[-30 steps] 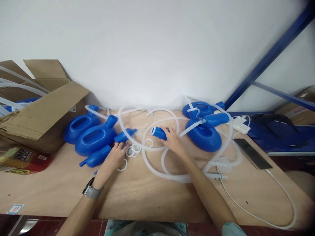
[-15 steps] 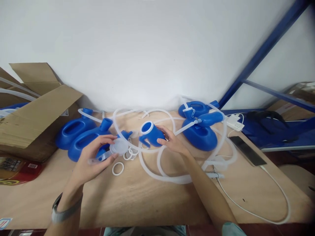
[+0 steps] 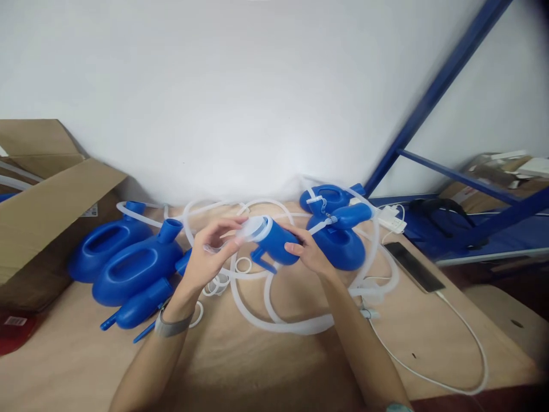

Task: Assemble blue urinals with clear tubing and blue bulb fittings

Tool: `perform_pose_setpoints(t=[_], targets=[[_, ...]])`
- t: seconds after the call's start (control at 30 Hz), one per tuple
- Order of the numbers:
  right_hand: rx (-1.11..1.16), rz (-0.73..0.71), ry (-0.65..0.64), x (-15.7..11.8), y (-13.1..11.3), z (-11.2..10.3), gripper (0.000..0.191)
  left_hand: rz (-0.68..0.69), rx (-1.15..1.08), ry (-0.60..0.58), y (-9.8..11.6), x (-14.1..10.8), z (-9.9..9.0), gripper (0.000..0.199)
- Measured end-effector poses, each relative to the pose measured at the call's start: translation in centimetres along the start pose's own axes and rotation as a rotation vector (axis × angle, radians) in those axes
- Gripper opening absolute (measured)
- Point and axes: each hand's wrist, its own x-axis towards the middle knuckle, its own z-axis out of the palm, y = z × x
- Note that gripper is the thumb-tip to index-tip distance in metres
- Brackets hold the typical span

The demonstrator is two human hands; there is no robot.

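At the centre, my right hand [image 3: 306, 249] grips a blue cylindrical container [image 3: 278, 243] with a white ring round its mouth and a blue handle below. The container is tilted, its mouth facing left. My left hand [image 3: 214, 249] pinches a translucent round lid [image 3: 253, 228] against that mouth; motion blurs the lid, and I cannot tell whether it is seated. A clear strip trails from the lid into the left palm. Beneath my hands lie white rings [image 3: 243, 265] and a long translucent hose [image 3: 283, 327].
Blue bottles [image 3: 137, 269] lie at the left beside an open cardboard box [image 3: 55, 212]. More blue bottles [image 3: 343, 249] are at the right, near a phone [image 3: 414, 267] on a cable and a power strip [image 3: 391, 219]. Blue metal frame [image 3: 437, 97] stands behind.
My left hand has moved right and brought the lid to the container's mouth. The view has shifted, and blue parts near my left forearm now show.
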Motion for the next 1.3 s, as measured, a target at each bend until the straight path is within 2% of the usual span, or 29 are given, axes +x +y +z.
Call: perform_pose_setpoints(t=[0.13, 0.27, 0.43, 0.5, 0.6, 0.7, 0.8, 0.93, 1.0, 1.1, 1.17, 1.23, 1.3], targets=[[-0.044, 0.007, 0.005, -0.1, -0.8, -0.8, 0.053, -0.023, 0.092, -0.120, -0.7, 0.5, 0.1, 0.040], [-0.123, -0.005, -0.059, -0.2, -1.5, -0.8, 0.049, -0.019, 0.189, -0.231, -1.3, 0.8, -0.1, 0.046], [-0.255, -0.026, -0.175, -0.4, -2.5, -0.9, 0.051, -0.022, 0.307, -0.445, -0.7, 0.9, -1.4, 0.065], [-0.303, -0.013, -0.158, -0.5, -2.7, -0.8, 0.052, -0.020, 0.343, -0.482, -0.4, 1.0, -1.8, 0.067], [-0.313, 0.016, -0.009, -0.8, -3.0, -0.7, 0.061, -0.014, 0.345, -0.472, -0.4, 1.2, -2.1, 0.060], [-0.286, -0.032, 0.160, -1.1, -3.1, 0.0, 0.072, 0.004, 0.308, -0.426, -0.9, 1.3, -2.1, 0.060], [-0.283, -0.179, 0.320, -1.3, -2.9, 1.7, 0.079, 0.046, 0.251, -0.374, -1.2, 1.2, -1.9, 0.062], [-0.197, -0.422, 0.618, -1.7, -2.2, 4.9, 0.094, 0.081, 0.296, -0.318, -1.3, 0.7, -1.0, 0.065], [-0.153, -0.483, 0.663, -2.1, -1.9, 6.2, 0.093, 0.091, 0.243, -0.277, -1.5, 0.4, 0.0, 0.064], [-0.187, -0.570, 0.562, -2.6, -1.9, 6.8, 0.083, 0.106, -0.079, -0.173, -1.6, -0.1, 1.3, 0.058], [-0.252, -0.653, 0.385, -2.8, -2.2, 6.5, 0.081, 0.064, -0.256, -0.102, -1.3, -0.3, 1.8, 0.060], [-0.312, -0.734, 0.155, -2.8, -2.6, 6.2, 0.076, -0.040, -0.306, -0.054, -0.6, -0.4, 1.8, 0.073], [-0.347, -0.792, -0.001, -2.8, -2.8, 5.9, 0.068, -0.159, -0.316, -0.051, 0.0, -0.4, 1.7, 0.085]])
